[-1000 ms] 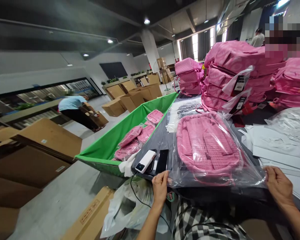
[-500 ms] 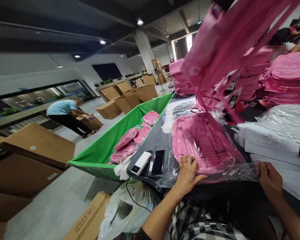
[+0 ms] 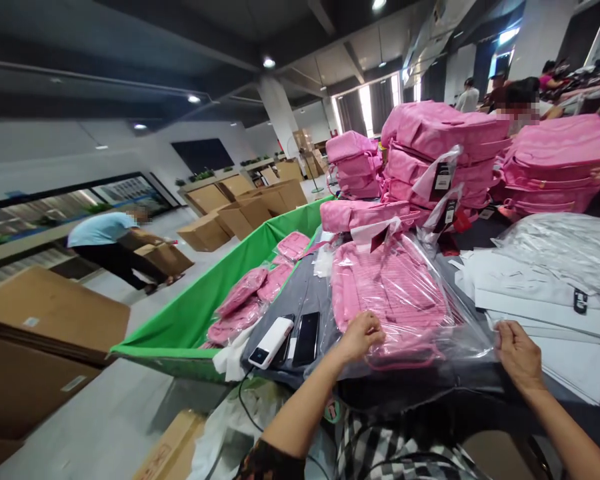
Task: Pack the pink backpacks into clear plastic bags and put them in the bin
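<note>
A pink backpack lies inside a clear plastic bag on the dark table in front of me. My left hand is closed, fingers pinched on the bag's near edge over the backpack's bottom. My right hand grips the bag's right near corner. Another pink backpack lies just behind the bagged one.
Stacks of pink backpacks fill the table's far side. White paper sheets and empty clear bags lie to the right. Two phones and a white power bank sit left of my hand. A green bin holds bagged backpacks. A person bends over cardboard boxes.
My left hand went from the bag's left corner onto the backpack's bottom edge. A pink backpack swung through the air and now lies behind the bagged one. The camera shifted right.
</note>
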A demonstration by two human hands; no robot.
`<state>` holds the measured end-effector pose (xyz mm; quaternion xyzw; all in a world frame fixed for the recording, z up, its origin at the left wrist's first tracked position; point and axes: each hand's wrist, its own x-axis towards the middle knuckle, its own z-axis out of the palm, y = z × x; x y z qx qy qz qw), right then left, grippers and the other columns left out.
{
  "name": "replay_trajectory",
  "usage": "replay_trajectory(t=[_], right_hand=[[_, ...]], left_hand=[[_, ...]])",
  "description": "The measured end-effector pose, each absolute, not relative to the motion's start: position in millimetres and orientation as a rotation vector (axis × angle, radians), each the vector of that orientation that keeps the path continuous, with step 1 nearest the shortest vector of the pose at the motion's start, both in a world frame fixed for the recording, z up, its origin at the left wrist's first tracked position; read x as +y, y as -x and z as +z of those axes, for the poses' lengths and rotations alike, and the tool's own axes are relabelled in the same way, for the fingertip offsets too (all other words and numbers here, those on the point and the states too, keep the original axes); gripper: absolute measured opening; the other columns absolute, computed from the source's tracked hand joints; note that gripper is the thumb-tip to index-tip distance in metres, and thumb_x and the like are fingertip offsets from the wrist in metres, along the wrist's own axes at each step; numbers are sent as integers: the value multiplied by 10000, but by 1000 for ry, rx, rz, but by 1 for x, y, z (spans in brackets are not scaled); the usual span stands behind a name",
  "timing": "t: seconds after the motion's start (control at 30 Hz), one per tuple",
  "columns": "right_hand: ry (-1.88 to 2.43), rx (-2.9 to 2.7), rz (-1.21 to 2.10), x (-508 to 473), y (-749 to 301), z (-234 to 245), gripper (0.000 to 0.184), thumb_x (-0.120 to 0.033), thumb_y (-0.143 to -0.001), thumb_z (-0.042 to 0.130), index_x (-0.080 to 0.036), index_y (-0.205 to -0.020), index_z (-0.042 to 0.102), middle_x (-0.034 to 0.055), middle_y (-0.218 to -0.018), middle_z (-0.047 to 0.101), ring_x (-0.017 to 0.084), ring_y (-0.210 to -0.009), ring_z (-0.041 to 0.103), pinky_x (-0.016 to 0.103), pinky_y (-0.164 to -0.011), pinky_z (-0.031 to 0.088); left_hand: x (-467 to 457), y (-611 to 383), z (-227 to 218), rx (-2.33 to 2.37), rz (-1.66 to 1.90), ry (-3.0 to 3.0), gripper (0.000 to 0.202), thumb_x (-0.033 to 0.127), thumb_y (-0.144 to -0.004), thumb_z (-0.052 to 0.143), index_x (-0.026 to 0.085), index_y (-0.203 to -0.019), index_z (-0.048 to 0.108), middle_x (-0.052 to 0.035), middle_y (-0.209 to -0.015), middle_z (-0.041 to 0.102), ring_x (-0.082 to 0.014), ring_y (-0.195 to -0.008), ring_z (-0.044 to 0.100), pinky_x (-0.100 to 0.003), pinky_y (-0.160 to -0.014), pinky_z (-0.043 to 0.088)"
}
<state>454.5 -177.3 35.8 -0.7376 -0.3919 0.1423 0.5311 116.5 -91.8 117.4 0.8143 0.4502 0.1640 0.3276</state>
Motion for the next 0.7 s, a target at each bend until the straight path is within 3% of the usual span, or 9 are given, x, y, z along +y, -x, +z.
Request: replay_trajectory(t=[0.1, 0.23, 0.33, 0.43, 0.57, 0.7], right_hand=[[1794, -979, 467, -167, -459, 28, 517, -760, -741, 442, -255, -704, 545, -9, -499, 537, 170, -457, 506, 329, -530, 420], [1778, -1030, 613, -164, -468, 23, 565, -811, -683, 495, -249, -669, 552, -13, -459, 524, 175, -404, 478, 326, -455, 396], [1821, -1013, 595, -184, -488, 32, 569, -804, -687, 523, -239, -721, 583, -1, -516, 576, 201, -457, 540, 336, -493, 443], [1931, -1046, 317, -224, -526, 54, 526, -743, -719, 534, -229, -778, 632, 40, -662, 648, 225, -605, 605, 358, -617, 481], [2213, -875, -285, -284, -595, 95, 434, -615, -767, 510, -227, -821, 696, 104, -891, 671, 243, -751, 577, 360, -659, 414], [2394, -619, -217, -319, -652, 118, 231, -452, -674, 629, -228, -650, 675, 82, -690, 605, 234, -671, 518, 346, -619, 360]], left_hand=[[-79, -115, 112, 1127, 395, -2089, 167, 189, -785, 679, 183, -649, 583, -5, -842, 560, -167, -836, 535, -297, -783, 417], [-81, -111, 102, 1110, 413, -2059, 154, 223, -802, 643, 187, -669, 575, -6, -843, 558, -164, -840, 528, -278, -765, 422], [-84, -109, 98, 1069, 437, -2062, 167, 257, -819, 608, 194, -671, 564, -15, -829, 560, -178, -841, 525, -294, -767, 421], [-83, -109, 93, 1045, 441, -2081, 246, 352, -840, 565, 205, -643, 547, -27, -796, 565, -204, -822, 531, -324, -761, 414], [-78, -107, 87, 1028, 470, -2106, 330, 459, -848, 523, 217, -627, 557, -40, -772, 588, -225, -791, 543, -349, -759, 413], [-78, -107, 91, 1012, 466, -2102, 384, 525, -846, 538, 222, -613, 571, -46, -758, 605, -233, -776, 551, -349, -744, 434]])
